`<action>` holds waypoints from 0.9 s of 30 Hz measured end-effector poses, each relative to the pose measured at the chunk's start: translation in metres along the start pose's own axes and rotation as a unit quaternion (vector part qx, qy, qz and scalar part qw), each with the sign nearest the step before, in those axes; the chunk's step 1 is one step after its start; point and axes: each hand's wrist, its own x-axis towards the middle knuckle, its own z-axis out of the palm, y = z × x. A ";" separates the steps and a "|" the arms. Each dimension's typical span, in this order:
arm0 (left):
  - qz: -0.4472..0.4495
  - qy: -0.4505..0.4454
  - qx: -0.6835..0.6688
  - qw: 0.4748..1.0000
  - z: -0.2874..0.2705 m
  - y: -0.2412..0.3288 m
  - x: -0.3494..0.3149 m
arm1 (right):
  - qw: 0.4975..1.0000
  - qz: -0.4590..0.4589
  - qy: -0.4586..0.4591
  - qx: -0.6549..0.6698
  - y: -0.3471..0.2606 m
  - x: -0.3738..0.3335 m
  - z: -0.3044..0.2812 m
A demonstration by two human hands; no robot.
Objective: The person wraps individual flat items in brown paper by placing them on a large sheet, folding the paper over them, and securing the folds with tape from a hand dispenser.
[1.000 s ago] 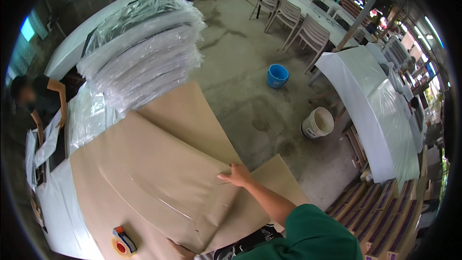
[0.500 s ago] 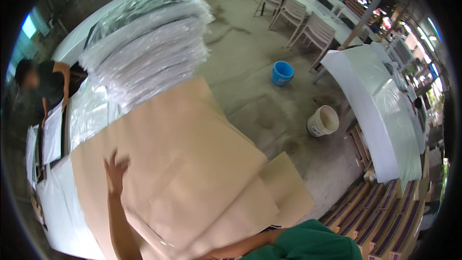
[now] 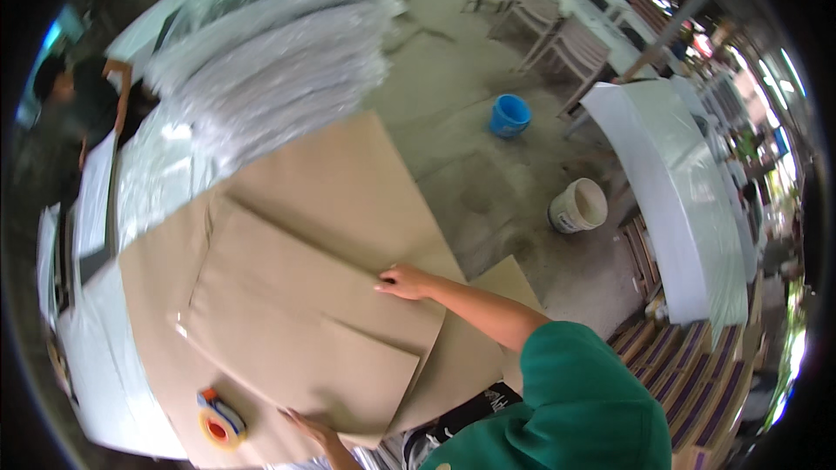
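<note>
A large flat piece of brown paper (image 3: pixel 287 296), folded over in layers, lies on a wider brown sheet (image 3: pixel 348 165) in front of me. My right hand (image 3: pixel 405 283) reaches across from the right, its fingers curled closed on the far edge of the folded paper. By the near edge, my left hand (image 3: pixel 306 425) rests low with its fingers stretched out, touching the paper. To the left of that hand, a tape dispenser (image 3: pixel 219 422) with an orange and blue body sits on the brown sheet.
Plastic-wrapped stacked packs (image 3: pixel 279 52) rise at the far left, near a person (image 3: pixel 87 100). On the floor are a blue bucket (image 3: pixel 509 115) and a white bucket (image 3: pixel 578 205). Long cartons (image 3: pixel 688 374) are stacked at right, below a plastic-covered table (image 3: pixel 670 200).
The brown paper now lies folded over toward me, showing the tape dispenser. My right hand has come onto its far edge; my left hand has moved from the upper left to the near edge.
</note>
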 end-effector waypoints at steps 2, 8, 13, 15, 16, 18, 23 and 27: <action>-0.027 -0.074 -0.053 0.995 -0.010 0.015 0.007 | 0.990 -0.015 0.059 0.129 0.032 -0.028 0.036; -0.029 -0.083 0.036 0.995 -0.026 0.025 -0.051 | 0.934 -0.019 0.082 0.348 0.034 -0.089 0.145; -0.111 -0.114 0.034 0.987 0.005 0.065 -0.115 | 0.976 -0.050 -0.008 0.213 0.112 -0.087 0.117; 0.024 -0.092 0.323 0.941 -0.033 0.050 -0.084 | 0.973 -0.167 0.055 0.147 0.059 -0.063 0.047; 0.087 -0.091 0.432 0.893 -0.055 0.040 -0.064 | 0.974 -0.184 0.126 0.030 0.027 -0.048 0.020; 0.135 -0.136 0.490 0.851 -0.081 0.023 -0.022 | 0.943 -0.252 0.120 -0.179 -0.004 -0.001 0.001; 0.149 -0.206 0.608 0.752 -0.073 0.041 0.003 | 0.952 -0.177 0.086 -0.235 -0.015 0.019 0.020; 0.211 -0.088 0.567 0.791 -0.044 -0.029 -0.010 | 0.942 -0.119 0.247 -0.192 0.043 0.010 0.078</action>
